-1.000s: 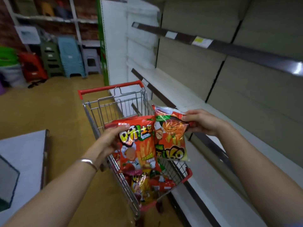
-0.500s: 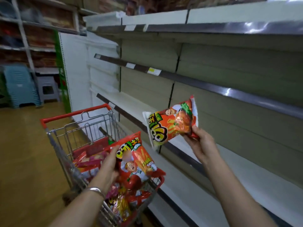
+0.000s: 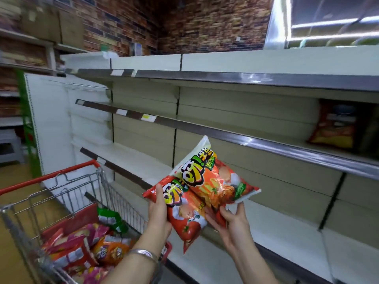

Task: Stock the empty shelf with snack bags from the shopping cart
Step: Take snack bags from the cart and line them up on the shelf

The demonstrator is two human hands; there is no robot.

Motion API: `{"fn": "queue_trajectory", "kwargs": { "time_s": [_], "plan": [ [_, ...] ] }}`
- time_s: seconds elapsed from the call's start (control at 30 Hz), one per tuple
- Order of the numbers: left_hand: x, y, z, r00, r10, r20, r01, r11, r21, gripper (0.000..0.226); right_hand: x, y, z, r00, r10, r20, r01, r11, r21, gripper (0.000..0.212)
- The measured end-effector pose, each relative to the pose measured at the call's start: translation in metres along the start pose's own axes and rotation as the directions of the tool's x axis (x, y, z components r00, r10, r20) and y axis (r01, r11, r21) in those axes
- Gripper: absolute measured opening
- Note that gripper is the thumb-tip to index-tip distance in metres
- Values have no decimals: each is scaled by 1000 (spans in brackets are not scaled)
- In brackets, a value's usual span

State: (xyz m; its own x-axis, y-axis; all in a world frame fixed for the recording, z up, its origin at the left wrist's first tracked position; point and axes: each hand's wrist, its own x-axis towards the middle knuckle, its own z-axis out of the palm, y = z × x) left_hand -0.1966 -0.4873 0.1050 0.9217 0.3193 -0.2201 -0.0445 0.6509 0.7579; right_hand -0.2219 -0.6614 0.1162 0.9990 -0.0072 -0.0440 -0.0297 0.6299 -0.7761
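My left hand [image 3: 159, 214] grips a red snack bag [image 3: 185, 216] by its left edge, thumb on the front. My right hand [image 3: 232, 222] holds a second, orange snack bag [image 3: 213, 181] from beneath at its lower corner; this bag lies tilted across the top of the first. Both bags hang in the air in front of the bare cream shelves [image 3: 235, 138]. The shopping cart [image 3: 82, 193] with a red handle stands at lower left, and several more snack bags [image 3: 88, 244] lie in it.
One dark red bag [image 3: 336, 126] stands on the middle shelf at far right. The lowest shelf board [image 3: 287, 236] runs just behind my hands. White end panel [image 3: 51, 119] and stools stand at left, a brick wall above.
The view has tilted up toward the shelves. My left hand lifted its bag out of the cart and brought it up against the right hand's bag, so the two now overlap.
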Motion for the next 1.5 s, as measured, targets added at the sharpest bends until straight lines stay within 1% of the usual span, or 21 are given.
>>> {"fn": "queue_trajectory", "kwargs": {
  "time_s": [0.07, 0.13, 0.23, 0.37, 0.43, 0.57, 0.63, 0.67, 0.77, 0.83, 0.9, 0.97, 1.0, 1.03, 1.1, 1.17, 1.2, 1.27, 1.33, 1.4, 1.5],
  "plan": [
    [-19, -11, 22, 999, 47, 19, -47, 999, -6, 59, -10, -13, -16, 998, -55, -40, 51, 993, -108, 50],
    [-36, -26, 42, 997, 73, 35, -73, 997, -16, 57, -24, -25, -36, 994, -87, -58, 77, 984, -161, 48],
    [-61, -49, 68, 995, 87, 38, -85, 995, -48, 45, -47, -45, -67, 997, -61, -42, 54, 987, -153, 52],
    [-96, -86, 97, 997, 61, 53, -57, 996, -68, 53, -73, -77, -108, 1000, -3, -12, 1, 989, -150, 48],
    [-112, -106, 109, 998, 34, 57, -27, 994, -108, 62, -88, -97, -124, 1000, 22, 17, -18, 981, -195, 46],
    [-135, -148, 131, 995, -68, 68, 77, 986, -145, 97, -114, -133, -157, 998, 57, 30, -46, 959, -280, 35],
    [-139, -170, 141, 991, -111, 80, 122, 981, -148, 102, -122, -143, -172, 997, 77, -1, -74, 951, -302, 33],
    [-145, -177, 146, 988, -129, 91, 141, 980, -143, 102, -123, -146, -179, 997, 73, -39, -82, 946, -314, 38],
    [-155, -198, 158, 978, -171, 123, 187, 973, -135, 97, -127, -156, -203, 993, 6, -118, -42, 949, -312, 80],
    [-158, -210, 163, 972, -196, 132, 211, 971, -113, 100, -130, -163, -218, 991, -67, -117, 29, 953, -303, 102],
    [-160, -218, 169, 969, -212, 129, 226, 968, -112, 92, -131, -168, -230, 985, -146, -95, 115, 954, -278, 125],
    [-165, -222, 179, 968, -220, 121, 235, 964, -127, 84, -131, -170, -235, 960, -255, -112, 223, 946, -235, 144],
    [-167, -224, 183, 967, -227, 119, 241, 962, -128, 81, -133, -171, -236, 946, -299, -129, 260, 932, -254, 146],
    [-168, -228, 187, 964, -235, 121, 249, 962, -116, 76, -134, -173, -236, 931, -335, -142, 282, 912, -299, 146],
    [-169, -236, 193, 955, -260, 140, 276, 954, -113, 56, -135, -178, -239, 903, -395, -170, 310, 871, -381, 141],
    [-163, -245, 195, 930, -306, 204, 325, 944, -65, 41, -136, -187, -243, 863, -455, -218, 319, 827, -463, 130],
    [-162, -247, 197, 910, -334, 245, 352, 936, -31, 39, -135, -192, -246, 849, -472, -237, 315, 813, -490, 121],
    [-160, -249, 199, 867, -379, 323, 386, 921, 43, 39, -134, -198, -252, 824, -498, -269, 313, 797, -517, 112],
    [-156, -248, 201, 848, -369, 380, 367, 927, 80, 40, -131, -202, -260, 763, -557, -328, 352, 784, -512, 112],
    [-153, -245, 203, 817, -398, 416, 384, 915, 122, 57, -128, -205, -272, 676, -579, -455, 392, 807, -443, 113],
    [-146, -248, 205, 755, -484, 443, 454, 873, 180, 77, -130, -207, -292, 624, -559, -546, 463, 828, -317, 110]
  ]
}}
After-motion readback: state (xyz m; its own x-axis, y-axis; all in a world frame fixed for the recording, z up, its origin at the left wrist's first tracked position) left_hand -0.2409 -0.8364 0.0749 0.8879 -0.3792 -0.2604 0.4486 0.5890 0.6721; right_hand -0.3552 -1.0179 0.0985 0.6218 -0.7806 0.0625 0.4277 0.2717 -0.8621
